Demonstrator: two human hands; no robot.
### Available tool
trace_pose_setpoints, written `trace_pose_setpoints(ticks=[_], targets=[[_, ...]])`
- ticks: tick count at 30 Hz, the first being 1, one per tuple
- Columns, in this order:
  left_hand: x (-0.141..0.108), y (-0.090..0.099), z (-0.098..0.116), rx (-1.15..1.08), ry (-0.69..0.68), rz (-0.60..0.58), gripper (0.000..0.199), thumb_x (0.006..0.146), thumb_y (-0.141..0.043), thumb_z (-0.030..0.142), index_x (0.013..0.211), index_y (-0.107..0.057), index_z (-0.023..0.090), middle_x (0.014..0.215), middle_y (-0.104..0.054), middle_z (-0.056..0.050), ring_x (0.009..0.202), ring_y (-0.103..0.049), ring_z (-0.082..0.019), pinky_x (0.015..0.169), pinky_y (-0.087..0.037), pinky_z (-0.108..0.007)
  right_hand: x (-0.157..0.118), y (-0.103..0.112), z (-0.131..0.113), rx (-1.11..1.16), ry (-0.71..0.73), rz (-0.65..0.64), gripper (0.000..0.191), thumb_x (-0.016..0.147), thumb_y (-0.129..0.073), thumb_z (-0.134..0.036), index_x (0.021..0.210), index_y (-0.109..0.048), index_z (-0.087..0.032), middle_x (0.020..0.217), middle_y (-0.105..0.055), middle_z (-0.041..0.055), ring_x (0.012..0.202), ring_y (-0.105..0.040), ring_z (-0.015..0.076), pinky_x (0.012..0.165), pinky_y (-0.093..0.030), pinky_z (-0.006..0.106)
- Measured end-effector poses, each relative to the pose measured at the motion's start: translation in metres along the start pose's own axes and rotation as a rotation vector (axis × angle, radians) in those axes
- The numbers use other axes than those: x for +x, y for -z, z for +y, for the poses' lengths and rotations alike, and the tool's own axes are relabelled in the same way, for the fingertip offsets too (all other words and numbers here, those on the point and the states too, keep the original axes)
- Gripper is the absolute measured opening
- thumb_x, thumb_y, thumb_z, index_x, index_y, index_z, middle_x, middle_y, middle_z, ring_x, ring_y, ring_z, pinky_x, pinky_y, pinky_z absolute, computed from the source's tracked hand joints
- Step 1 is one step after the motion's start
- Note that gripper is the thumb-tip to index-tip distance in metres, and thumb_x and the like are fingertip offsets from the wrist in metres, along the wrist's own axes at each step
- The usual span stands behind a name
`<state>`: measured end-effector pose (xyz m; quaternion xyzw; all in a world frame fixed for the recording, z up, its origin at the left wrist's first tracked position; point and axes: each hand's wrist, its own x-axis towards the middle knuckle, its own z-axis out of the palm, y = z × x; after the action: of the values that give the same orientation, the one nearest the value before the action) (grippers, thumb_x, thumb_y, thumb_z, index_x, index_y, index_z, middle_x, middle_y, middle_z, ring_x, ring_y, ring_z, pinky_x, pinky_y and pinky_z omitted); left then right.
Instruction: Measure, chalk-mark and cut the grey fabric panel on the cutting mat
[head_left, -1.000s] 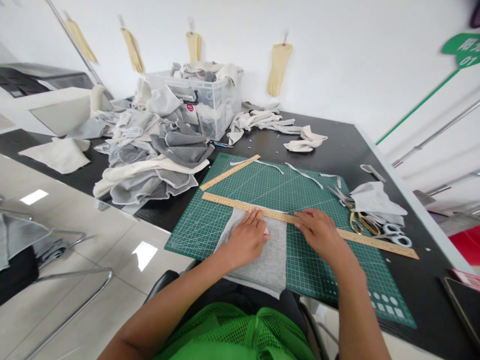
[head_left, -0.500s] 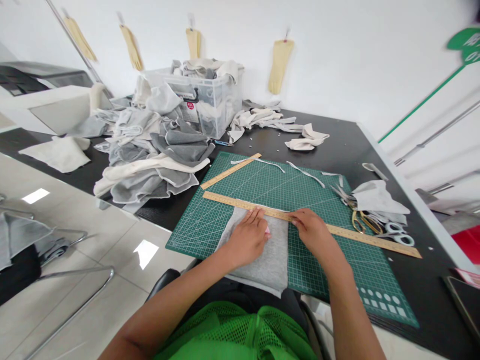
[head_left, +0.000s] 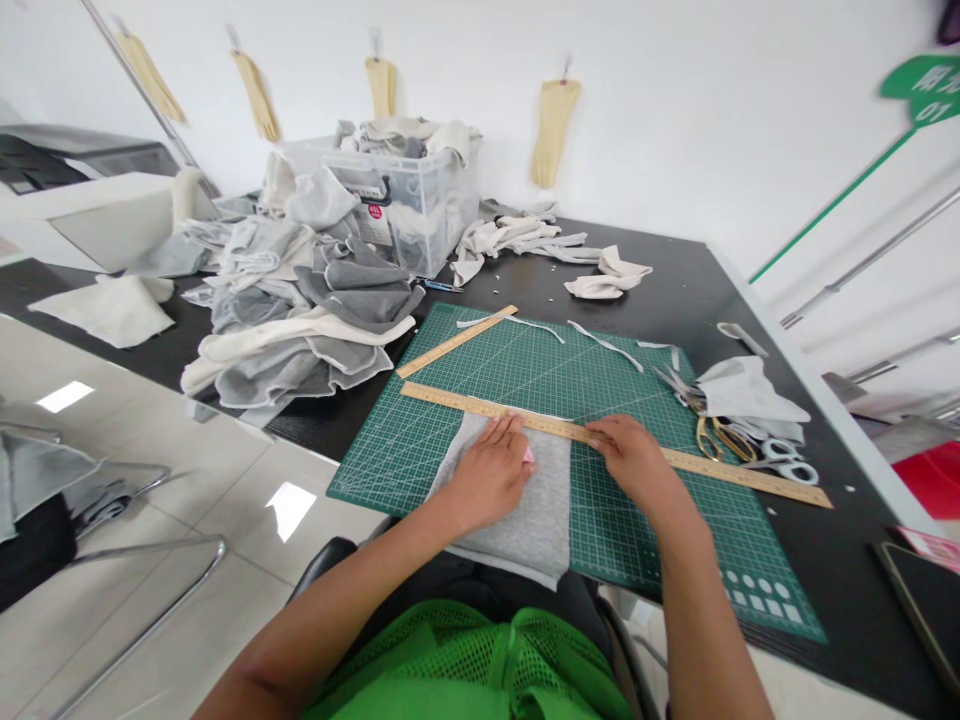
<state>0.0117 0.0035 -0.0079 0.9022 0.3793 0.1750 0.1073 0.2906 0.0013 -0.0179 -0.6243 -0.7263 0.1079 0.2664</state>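
A grey cloth piece (head_left: 536, 520) lies on the green cutting mat (head_left: 630, 520), its upper edge under a long wooden ruler (head_left: 720, 470). My left hand (head_left: 493, 470) rests on the cloth, fingertips pressing on the ruler. A small pink piece (head_left: 529, 456) shows between its thumb and fingers; its kind is mostly hidden. My right hand (head_left: 626, 450) has its fingers closed at the ruler, just right of the cloth. A thin white strip of cloth edge shows beyond the ruler.
A second wooden ruler (head_left: 457, 342) and thin cloth strips (head_left: 606, 347) lie farther up the mat. Gold-handled scissors (head_left: 724, 437) and white-handled scissors (head_left: 793, 463) are at right beside cloth scraps (head_left: 750, 390). A cloth pile (head_left: 300, 290) and clear bin (head_left: 431, 215) stand left; a phone (head_left: 922, 610) lies right.
My right hand has slid slightly right along the ruler, away from the cloth's edge. My left hand stays on the cloth and ruler. The whole view has shifted a little.
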Motion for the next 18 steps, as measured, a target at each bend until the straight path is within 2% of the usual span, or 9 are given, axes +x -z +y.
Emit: trace_pose_setpoints(ticks=[10,18], targets=[[-0.0009,0.0008,0.0004,-0.008,-0.004,0.019,0.022,0.102,-0.044,0.027,0.118,-0.052,0.014,0.159,-0.041,-0.019,0.155,-0.025,-0.024,0.127,-0.027,-0.044,-0.0006,0.0003,0.001,-0.014,0.031,-0.009,0.025,0.091,-0.055,-0.02,0.105,-0.076,-0.023,0.101,-0.07,0.0109,0.097,-0.064,0.027,0.089,-0.052,0.043],[-0.0008,0.0014,0.0008,0.014,-0.016,0.011,0.022,0.103,-0.043,0.028,0.117,-0.051,0.013,0.159,-0.039,-0.021,0.155,-0.022,-0.024,0.127,-0.025,-0.042,-0.0027,0.0033,-0.0043,-0.17,0.011,-0.036,0.03,0.095,-0.052,-0.02,0.112,-0.076,-0.023,0.107,-0.07,0.0121,0.098,-0.062,0.0297,0.09,-0.049,0.046]])
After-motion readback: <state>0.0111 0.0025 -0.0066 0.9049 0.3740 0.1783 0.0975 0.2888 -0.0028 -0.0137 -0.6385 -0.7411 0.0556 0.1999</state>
